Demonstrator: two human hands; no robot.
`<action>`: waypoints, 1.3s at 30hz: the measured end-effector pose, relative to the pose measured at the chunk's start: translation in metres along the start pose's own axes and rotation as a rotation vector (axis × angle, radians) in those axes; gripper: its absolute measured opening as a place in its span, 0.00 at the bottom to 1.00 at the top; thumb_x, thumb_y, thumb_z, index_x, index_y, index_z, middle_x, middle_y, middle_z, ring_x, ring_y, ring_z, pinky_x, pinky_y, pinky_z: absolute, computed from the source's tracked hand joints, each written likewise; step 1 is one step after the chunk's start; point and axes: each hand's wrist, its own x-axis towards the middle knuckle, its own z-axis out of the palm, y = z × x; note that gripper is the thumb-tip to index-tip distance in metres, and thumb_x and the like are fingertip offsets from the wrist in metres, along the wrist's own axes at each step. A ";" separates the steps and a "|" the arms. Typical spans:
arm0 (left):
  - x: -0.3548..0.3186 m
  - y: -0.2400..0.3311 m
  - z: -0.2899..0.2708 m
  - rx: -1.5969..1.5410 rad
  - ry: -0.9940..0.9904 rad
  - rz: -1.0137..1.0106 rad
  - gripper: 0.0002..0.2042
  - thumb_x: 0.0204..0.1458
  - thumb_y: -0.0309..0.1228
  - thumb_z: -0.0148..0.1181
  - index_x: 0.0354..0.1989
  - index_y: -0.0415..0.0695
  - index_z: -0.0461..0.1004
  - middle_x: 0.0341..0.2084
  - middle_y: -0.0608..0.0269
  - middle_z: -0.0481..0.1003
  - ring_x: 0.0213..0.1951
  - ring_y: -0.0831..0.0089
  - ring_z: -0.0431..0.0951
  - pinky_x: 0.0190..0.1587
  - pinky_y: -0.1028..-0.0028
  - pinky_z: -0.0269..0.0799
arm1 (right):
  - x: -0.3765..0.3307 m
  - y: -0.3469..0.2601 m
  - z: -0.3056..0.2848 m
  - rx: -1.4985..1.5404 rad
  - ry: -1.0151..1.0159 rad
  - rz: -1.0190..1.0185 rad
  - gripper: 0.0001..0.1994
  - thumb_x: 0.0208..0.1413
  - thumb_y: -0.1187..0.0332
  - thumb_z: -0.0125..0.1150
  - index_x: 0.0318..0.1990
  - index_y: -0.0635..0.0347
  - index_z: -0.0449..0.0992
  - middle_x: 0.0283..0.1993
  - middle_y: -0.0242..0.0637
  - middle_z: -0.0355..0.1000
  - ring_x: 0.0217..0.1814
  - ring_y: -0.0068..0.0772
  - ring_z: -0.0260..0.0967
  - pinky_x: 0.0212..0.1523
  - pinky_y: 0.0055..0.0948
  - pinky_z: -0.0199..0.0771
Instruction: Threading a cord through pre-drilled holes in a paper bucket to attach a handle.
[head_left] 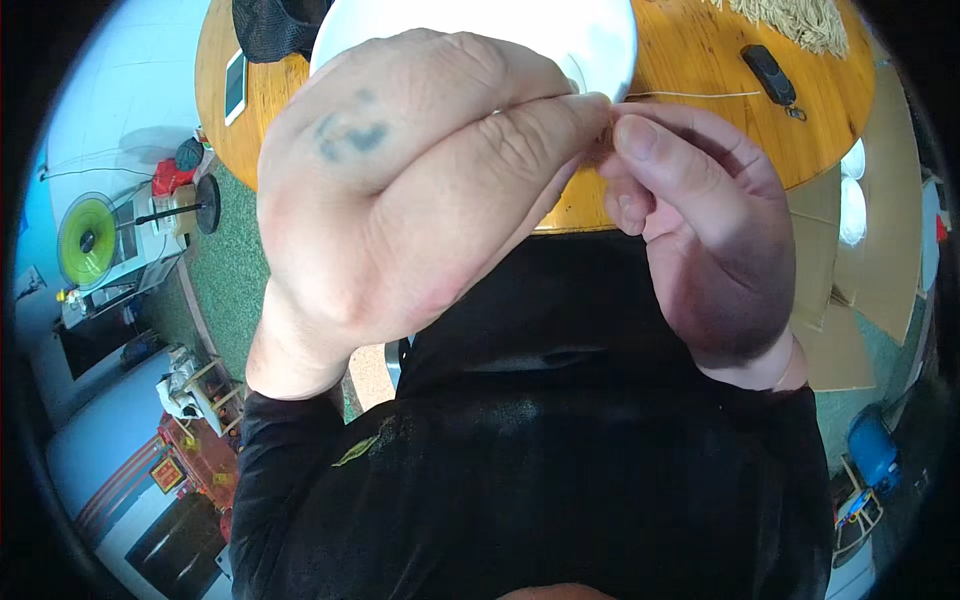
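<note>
My two hands are raised close to the camera, fingertips meeting over the near edge of a round wooden table (700,60). My left hand (400,190) pinches its thumb and forefinger together at the right. My right hand (700,220) meets it there, thumb and fingers closed. A thin pale strand (700,95) runs out to the right from the pinch point across the table. A white bowl (560,35) sits on the table just behind my left hand, partly hidden.
On the table lie a bundle of pale fibres (800,20) at the back right, a black key fob (768,72), a phone (235,85) and a dark mesh item (275,30). Cardboard sheets (870,260) lie on the floor right; a yellow-green spool (88,240) stands left.
</note>
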 end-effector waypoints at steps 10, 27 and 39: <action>0.011 0.017 -0.004 -0.113 -0.016 -0.224 0.07 0.55 0.20 0.74 0.42 0.35 0.86 0.39 0.53 0.87 0.42 0.64 0.87 0.45 0.72 0.81 | 0.006 0.027 -0.013 -0.594 0.062 -0.698 0.16 0.65 0.85 0.63 0.59 0.67 0.80 0.54 0.39 0.76 0.48 0.26 0.79 0.54 0.26 0.80; 0.002 0.013 0.002 -0.184 0.022 -0.349 0.05 0.58 0.21 0.73 0.41 0.36 0.86 0.40 0.53 0.87 0.43 0.66 0.87 0.46 0.72 0.80 | 0.017 -0.009 -0.010 -0.763 0.068 -0.529 0.14 0.71 0.74 0.63 0.60 0.65 0.83 0.37 0.28 0.81 0.30 0.13 0.69 0.34 0.16 0.70; 0.002 0.018 0.004 -0.159 0.022 -0.300 0.04 0.59 0.19 0.69 0.41 0.36 0.84 0.40 0.50 0.85 0.42 0.65 0.87 0.43 0.72 0.81 | 0.020 -0.014 -0.010 -0.557 0.139 -0.396 0.09 0.70 0.68 0.68 0.50 0.63 0.86 0.29 0.23 0.77 0.23 0.08 0.60 0.25 0.14 0.55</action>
